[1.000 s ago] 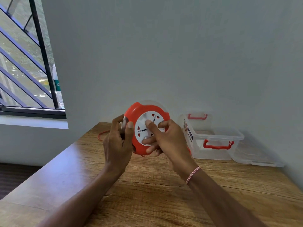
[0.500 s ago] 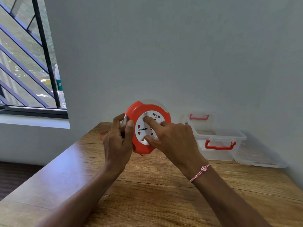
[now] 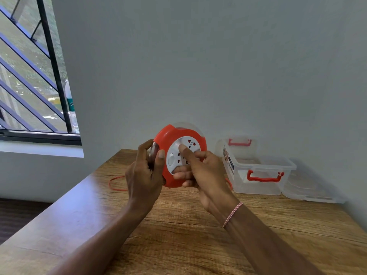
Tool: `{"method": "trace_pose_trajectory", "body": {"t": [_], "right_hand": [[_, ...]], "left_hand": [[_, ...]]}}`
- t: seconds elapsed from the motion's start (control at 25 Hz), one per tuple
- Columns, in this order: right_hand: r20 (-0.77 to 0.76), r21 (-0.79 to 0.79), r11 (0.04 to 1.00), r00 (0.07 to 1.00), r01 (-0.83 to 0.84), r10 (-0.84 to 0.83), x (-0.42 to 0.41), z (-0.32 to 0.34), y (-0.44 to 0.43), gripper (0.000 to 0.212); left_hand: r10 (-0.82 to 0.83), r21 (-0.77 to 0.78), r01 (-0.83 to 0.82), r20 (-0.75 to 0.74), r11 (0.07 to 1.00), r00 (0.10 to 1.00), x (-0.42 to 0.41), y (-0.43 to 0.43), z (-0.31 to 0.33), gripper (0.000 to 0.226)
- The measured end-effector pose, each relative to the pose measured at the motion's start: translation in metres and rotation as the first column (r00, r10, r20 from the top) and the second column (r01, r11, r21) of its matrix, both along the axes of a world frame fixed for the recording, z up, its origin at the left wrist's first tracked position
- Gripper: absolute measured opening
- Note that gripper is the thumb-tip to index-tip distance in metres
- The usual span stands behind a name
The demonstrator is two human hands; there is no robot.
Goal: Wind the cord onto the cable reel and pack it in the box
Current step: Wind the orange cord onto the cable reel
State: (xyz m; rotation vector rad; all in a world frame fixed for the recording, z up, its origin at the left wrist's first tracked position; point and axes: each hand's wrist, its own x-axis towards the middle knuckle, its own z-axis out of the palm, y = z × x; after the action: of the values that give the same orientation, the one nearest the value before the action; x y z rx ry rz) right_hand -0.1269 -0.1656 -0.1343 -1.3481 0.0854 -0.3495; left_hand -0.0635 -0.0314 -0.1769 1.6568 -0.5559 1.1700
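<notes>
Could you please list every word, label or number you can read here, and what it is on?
"S": on the green label of the bottle behind the window bars; the rest is hidden.
Sticker on the clear box: print too blurred to read.
White face of the cable reel: no readable markings.

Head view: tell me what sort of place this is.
Likely a plain room in a home or small office, hard to say which: a wooden table stands against a bare painted wall, a barred window is at the left, and a clear storage box sits on the table.
</notes>
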Motion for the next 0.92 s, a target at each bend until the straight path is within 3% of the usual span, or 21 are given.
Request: {"method": "trace_pose_trajectory", "body": {"t": [0.08,0.12,0.16,0.2,0.24,0.28,0.36,0.44,0.56,0.68,0.8,0.84,0.92], "right_hand": [[0.021,-0.090,0.996,1.000,-0.015,0.017,0.001,0.002,-0.005,0.045],[0.086,-0.312,0.948,0.995,0.068,-0.043,0.002,0.002,-0.010,0.045],[0.226,-0.592,0.768,0.965,0.244,-0.132,0.003,0.002,-0.018,0.044],[0.426,-0.771,0.452,0.891,0.450,-0.161,0.004,0.002,-0.026,0.044],[0.584,-0.794,0.156,0.809,0.587,-0.073,0.005,0.001,-0.032,0.046],[0.639,-0.768,-0.021,0.769,0.640,0.037,0.006,0.001,-0.036,0.049],[0.624,-0.752,-0.161,0.769,0.640,0.140,0.008,0.001,-0.037,0.058],[0.606,-0.753,-0.217,0.783,0.622,0.142,0.010,-0.002,-0.034,0.065],[0.625,-0.747,-0.197,0.772,0.635,0.117,0.010,-0.005,-0.035,0.066],[0.641,-0.767,-0.012,0.767,0.642,0.036,0.010,-0.008,-0.031,0.065],[0.483,-0.798,0.326,0.861,0.507,-0.159,0.009,-0.007,-0.020,0.066],[0.385,-0.755,0.482,0.896,0.444,-0.222,0.008,-0.007,-0.016,0.065],[0.157,-0.490,0.828,0.962,0.271,-0.221,0.009,-0.008,-0.009,0.056]], "left_hand": [[-0.006,-0.028,0.005,-0.050,1.000,0.999,0.002,0.001,0.001,0.036],[-0.026,-0.052,0.022,-0.083,0.998,0.996,0.003,0.002,0.002,0.031],[-0.049,-0.076,0.040,-0.116,0.996,0.992,0.004,0.004,0.003,0.027],[-0.064,-0.095,0.051,-0.142,0.994,0.988,0.006,0.006,0.004,0.024],[-0.070,-0.098,0.055,-0.156,0.994,0.985,0.007,0.007,0.005,0.022],[-0.072,-0.087,0.059,-0.160,0.994,0.984,0.007,0.008,0.007,0.020],[-0.085,-0.054,0.078,-0.157,0.995,0.984,0.005,0.008,0.008,0.016],[-0.101,-0.026,0.098,-0.149,0.995,0.984,0.003,0.007,0.008,0.016],[-0.102,0.021,0.106,-0.132,0.994,0.986,0.001,0.004,0.007,0.018],[-0.080,0.042,0.085,-0.107,0.995,0.991,0.001,0.002,0.004,0.024],[-0.095,0.042,0.100,-0.109,0.994,0.990,0.000,0.002,0.002,0.040],[-0.105,0.043,0.110,-0.104,0.993,0.989,-0.001,0.001,0.002,0.044],[-0.110,0.047,0.114,-0.079,0.992,0.991,-0.003,0.000,0.002,0.048]]}}
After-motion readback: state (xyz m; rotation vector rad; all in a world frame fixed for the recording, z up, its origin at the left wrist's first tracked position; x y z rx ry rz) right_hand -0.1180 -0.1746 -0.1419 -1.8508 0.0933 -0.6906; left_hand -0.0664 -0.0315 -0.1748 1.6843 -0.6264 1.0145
